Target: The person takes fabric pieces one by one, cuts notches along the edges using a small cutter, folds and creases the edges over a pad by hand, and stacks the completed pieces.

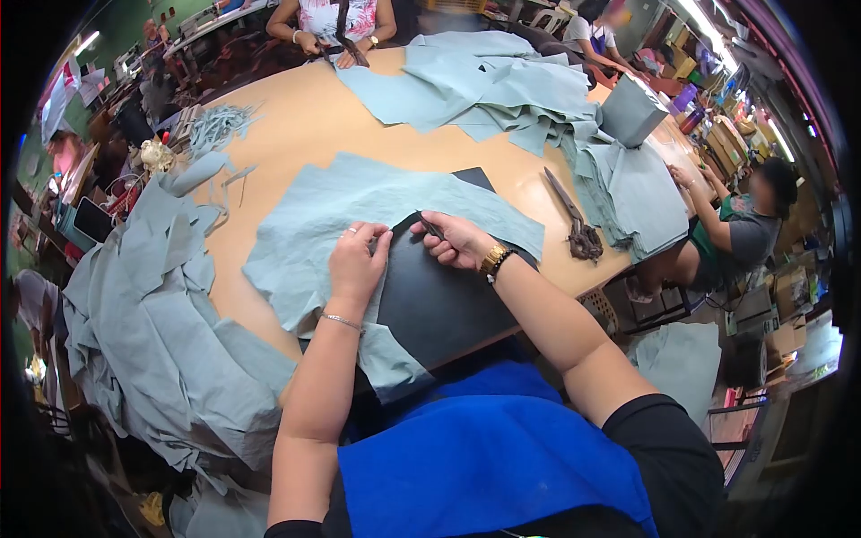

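Observation:
A large light blue-green cloth [314,206] lies spread on the wooden table, partly over a dark flat board [439,305]. My left hand [360,255] is over the cloth, its thumb and fingers pinched at the cloth's edge beside the board. Just right of it, my right hand [453,240] is closed around a small dark tool, too small to identify, whose tip is near the left fingertips. Large scissors [567,202] with wrapped handles lie on the table to the right.
Piled cloth [188,332] hangs over the left edge. More cloth [484,81] covers the far side, and stacked pieces [632,188] with a grey block [632,110] are at the right. Thin scraps [218,127] lie far left. Other people work across the table and at the right.

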`<state>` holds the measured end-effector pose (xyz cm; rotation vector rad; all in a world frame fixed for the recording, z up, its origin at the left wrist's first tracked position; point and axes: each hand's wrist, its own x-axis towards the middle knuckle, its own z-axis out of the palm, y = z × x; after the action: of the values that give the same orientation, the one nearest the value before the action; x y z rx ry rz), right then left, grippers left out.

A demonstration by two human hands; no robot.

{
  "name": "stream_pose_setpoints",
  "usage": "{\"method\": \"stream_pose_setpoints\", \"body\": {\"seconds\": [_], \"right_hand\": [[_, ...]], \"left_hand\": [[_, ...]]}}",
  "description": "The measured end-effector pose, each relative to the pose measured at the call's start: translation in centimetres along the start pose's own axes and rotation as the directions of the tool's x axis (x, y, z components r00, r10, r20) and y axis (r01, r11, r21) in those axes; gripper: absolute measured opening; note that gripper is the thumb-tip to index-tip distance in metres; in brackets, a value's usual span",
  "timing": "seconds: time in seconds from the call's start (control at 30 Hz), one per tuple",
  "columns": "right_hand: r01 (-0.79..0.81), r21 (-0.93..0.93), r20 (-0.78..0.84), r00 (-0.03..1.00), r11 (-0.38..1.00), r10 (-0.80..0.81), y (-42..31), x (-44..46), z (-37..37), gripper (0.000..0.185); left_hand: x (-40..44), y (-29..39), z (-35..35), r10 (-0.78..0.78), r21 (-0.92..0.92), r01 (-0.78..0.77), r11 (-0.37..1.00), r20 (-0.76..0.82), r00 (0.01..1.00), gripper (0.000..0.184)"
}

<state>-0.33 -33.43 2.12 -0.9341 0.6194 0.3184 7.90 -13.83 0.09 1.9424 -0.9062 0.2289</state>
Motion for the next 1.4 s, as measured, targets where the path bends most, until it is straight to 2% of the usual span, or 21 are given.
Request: {"method": "stream_pose_setpoints", "body": {"seconds": [0.5, 0.6, 0.63, 0.67, 0.7, 0.77, 0.8, 0.83, 0.9, 0.93, 0.97, 1.03, 1.07, 1.1, 1.13, 1.2, 1.23, 1.3, 1.33, 1.37, 1.4], "right_hand": [[0.051, -0.083, -0.01, 0.999, 0.995, -0.052, 0.3, 0.2, 0.4, 0.034], [0.197, -0.13, -0.076, 0.975, 0.972, -0.208, 0.4, -1.6, -1.0, 0.034], [0.266, -0.236, -0.135, 0.943, 0.934, -0.303, -0.2, -2.0, -2.4, 0.035], [0.31, -0.426, -0.243, 0.866, 0.85, -0.438, -0.9, -2.7, -4.1, 0.034], [0.306, -0.605, -0.31, 0.76, 0.735, -0.572, -1.8, -3.7, -5.6, 0.034], [0.164, -0.918, -0.229, 0.524, 0.361, -0.82, -3.5, -3.0, -12.1, 0.039], [0.05, -0.938, -0.263, 0.542, 0.342, -0.798, -4.1, -3.8, -14.5, 0.041], [-0.062, -0.947, -0.295, 0.552, 0.315, -0.78, -4.7, -4.3, -15.5, 0.043], [-0.022, -1.0, -0.004, 0.29, -0.003, -0.957, -4.3, -3.4, -15.7, 0.044], [-0.037, -0.985, 0.159, 0.146, -0.166, -0.976, -3.8, -3.2, -15.3, 0.044], [0.069, -0.997, 0.062, 0.295, -0.043, -0.953, -3.1, -5.3, -10.5, 0.044], [0.183, -0.982, 0.137, 0.522, -0.046, -0.842, 0.3, -5.6, -5.3, 0.044], [0.288, -0.95, 0.268, 0.564, -0.118, -0.781, 2.3, -6.2, -2.7, 0.052], [0.238, -0.954, 0.296, 0.663, -0.181, -0.688, 4.1, -7.3, -0.1, 0.059], [0.208, -0.914, 0.403, 0.57, -0.348, -0.716, 6.3, -7.4, 0.8, 0.059], [0.211, -0.877, 0.479, 0.455, -0.432, -0.75, 7.7, -8.3, 1.8, 0.048], [0.217, -0.9, 0.434, 0.518, -0.378, -0.737, 7.5, -8.3, 1.1, 0.044], [0.17, -0.947, 0.319, 0.612, -0.274, -0.724, 6.0, -8.5, -1.2, 0.034], [0.117, -0.961, 0.266, 0.627, -0.249, -0.732, 5.1, -8.5, -2.3, 0.03], [0.133, -0.964, 0.26, 0.642, -0.23, -0.721, 4.0, -8.5, -3.8, 0.027], [0.199, -0.968, 0.246, 0.641, -0.152, -0.727, 3.0, -8.3, -5.4, 0.026]], "left_hand": [[0.0, 0.3, -0.1, 0.0, 0.057, -0.002, 0.998, 0.038, 0.999, 0.014], [0.0, -0.7, -1.1, 0.063, 0.126, -0.088, 0.988, 0.189, 0.98, 0.024], [-0.3, -1.7, -1.3, 0.093, 0.145, -0.132, 0.981, 0.25, 0.964, 0.026], [-0.6, -2.9, -1.6, 0.117, 0.162, -0.173, 0.971, 0.308, 0.944, 0.029], [-0.5, -2.4, -3.4, 0.029, 0.2, -0.144, 0.969, 0.487, 0.873, 0.038], [0.5, -0.6, -6.7, 0.025, 0.234, -0.235, 0.943, 0.656, 0.754, 0.041], [1.3, 0.3, -8.0, 0.016, 0.247, -0.284, 0.927, 0.728, 0.685, 0.043], [2.1, 1.0, -8.7, -0.058, 0.342, -0.355, 0.87, 0.787, 0.614, 0.056], [2.4, -0.5, -7.9, -0.044, 0.368, -0.364, 0.856, 0.752, 0.657, 0.065], [2.4, -1.7, -7.0, -0.036, 0.381, -0.365, 0.849, 0.733, 0.68, 0.07], [2.6, -2.6, -5.5, -0.117, 0.475, -0.266, 0.839, 0.635, 0.764, 0.073], [3.4, -3.9, -2.1, -0.276, 0.622, -0.041, 0.782, 0.405, 0.872, 0.079], [4.0, -4.1, -0.7, -0.368, 0.641, 0.097, 0.761, 0.304, 0.879, 0.079], [4.9, -4.0, 0.7, -0.456, 0.645, 0.233, 0.728, 0.201, 0.867, 0.079], [5.8, -4.1, 1.3, -0.538, 0.631, 0.368, 0.684, 0.095, 0.838, 0.079], [7.0, -4.8, 0.9, -0.57, 0.502, 0.443, 0.743, 0.127, 0.812, 0.085], [7.1, -5.1, 0.5, -0.581, 0.434, 0.475, 0.765, 0.148, 0.8, 0.088], [6.6, -5.6, -2.9, -0.432, 0.409, 0.242, 0.88, 0.475, 0.767, 0.098], [6.3, -5.5, -4.9, -0.339, 0.364, 0.121, 0.924, 0.625, 0.703, 0.103], [5.5, -5.4, -6.2, -0.328, 0.423, 0.014, 0.906, 0.682, 0.654, 0.114], [4.3, -5.0, -6.8, -0.315, 0.45, -0.022, 0.893, 0.657, 0.685, 0.12]]}}
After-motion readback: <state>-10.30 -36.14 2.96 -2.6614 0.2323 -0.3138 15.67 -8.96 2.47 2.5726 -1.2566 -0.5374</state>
